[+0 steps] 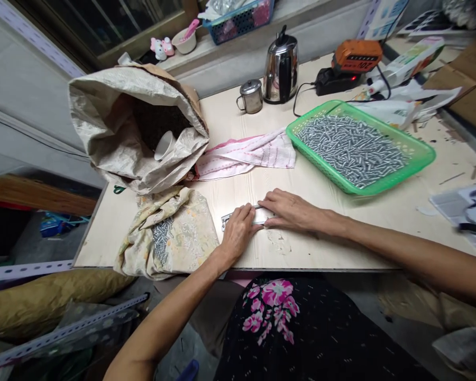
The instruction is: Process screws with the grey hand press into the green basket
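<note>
Both hands rest on the light wooden table (325, 227) near its front edge. My left hand (238, 230) is curled over the left part of a small clear plastic bag (227, 218) holding metal parts. My right hand (289, 210) lies over the bag's right end, fingers pressed down on it. A green plastic tray (420, 159) full of small silver metal pins (353, 148) stands just beyond my right hand. To the left lies a patterned cloth (182, 233) with a pile of similar pins on it.
A large open sack (119, 127) with a white scoop (164, 145) stands at the table's back left. A pink-and-white cloth (249, 153) lies mid-table. Behind are a steel mug (251, 96), a kettle (281, 66), an orange battery on a charger (355, 61) and papers at right.
</note>
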{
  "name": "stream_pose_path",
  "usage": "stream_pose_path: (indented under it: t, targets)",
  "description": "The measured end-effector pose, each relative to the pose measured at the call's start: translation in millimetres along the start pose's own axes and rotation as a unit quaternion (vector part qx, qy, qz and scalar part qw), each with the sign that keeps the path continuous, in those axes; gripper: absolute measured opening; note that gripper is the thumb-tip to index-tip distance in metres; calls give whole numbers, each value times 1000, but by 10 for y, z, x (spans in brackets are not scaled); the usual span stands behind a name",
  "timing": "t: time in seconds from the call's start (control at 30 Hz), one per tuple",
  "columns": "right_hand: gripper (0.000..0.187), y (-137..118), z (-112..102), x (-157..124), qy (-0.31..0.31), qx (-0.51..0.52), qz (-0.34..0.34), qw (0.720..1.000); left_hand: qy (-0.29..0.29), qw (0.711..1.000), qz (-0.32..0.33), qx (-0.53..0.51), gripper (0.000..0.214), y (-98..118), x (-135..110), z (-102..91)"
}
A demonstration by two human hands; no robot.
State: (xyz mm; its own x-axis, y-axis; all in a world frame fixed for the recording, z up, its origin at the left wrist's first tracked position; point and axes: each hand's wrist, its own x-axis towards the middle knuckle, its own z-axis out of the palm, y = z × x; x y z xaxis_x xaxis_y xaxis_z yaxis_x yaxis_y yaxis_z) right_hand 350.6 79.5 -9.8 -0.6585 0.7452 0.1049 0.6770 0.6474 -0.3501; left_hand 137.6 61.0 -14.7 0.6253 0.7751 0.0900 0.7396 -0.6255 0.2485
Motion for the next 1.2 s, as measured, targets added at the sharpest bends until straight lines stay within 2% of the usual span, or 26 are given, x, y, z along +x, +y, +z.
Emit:
stream_pose_path:
  t: [0.1,0.27,0.33,0.4,0.43,0.5,0.57,0.63,0.7,0.77,0.87,0.97,1.03,1.1,1.13,1.2]
  targets:
    - [26,129,-20,14,-2,-10,11,1000,22,1000,2,-14,41,171,-218,69]
    - [18,317,-10,263,6,-35,14,999,10,996,12,-88,45,382,-439,183]
    - [17,282,-55,407,3,-56,24,998,10,994,9,-106,47,386,-435,193]
    - [16,128,-103,533,-6,-87,21,996,17,993,10,-114,51,383,-416,181]
    - [15,11,-113,582,-13,-95,0,995,18,993,11,-116,54,390,-416,169]
    - [13,-258,-82,642,-38,-79,-86,992,15,992,19,-124,53,431,-464,132]
    - [11,-493,21,663,-72,-34,-193,978,13,990,38,-134,45,478,-585,80]
    - [10,-623,164,678,-84,3,-261,962,33,991,43,-119,32,463,-761,2]
    - [11,-647,302,717,-75,14,-290,954,80,995,-7,-57,26,320,-952,-116]
    - [14,-617,410,775,-66,5,-306,950,129,983,-122,37,26,33,-1120,-271]
    - [21,-587,519,828,-44,22,-320,946,143,924,-319,154,27,-539,-1270,-493]
    - [24,-605,541,784,22,128,-310,942,95,869,-444,198,27,-1015,-1285,-600]
    - [22,-579,432,693,78,200,-280,936,57,856,-472,203,28,-1188,-1249,-620]
    - [18,-468,174,544,154,210,-202,944,23,855,-478,202,29,-1237,-1210,-641]
    - [17,-379,-8,447,201,183,-142,952,7,855,-479,198,30,-1230,-1202,-658]
    - [18,-164,-440,217,284,66,-7,956,-14,853,-486,191,35,-1218,-1221,-699]
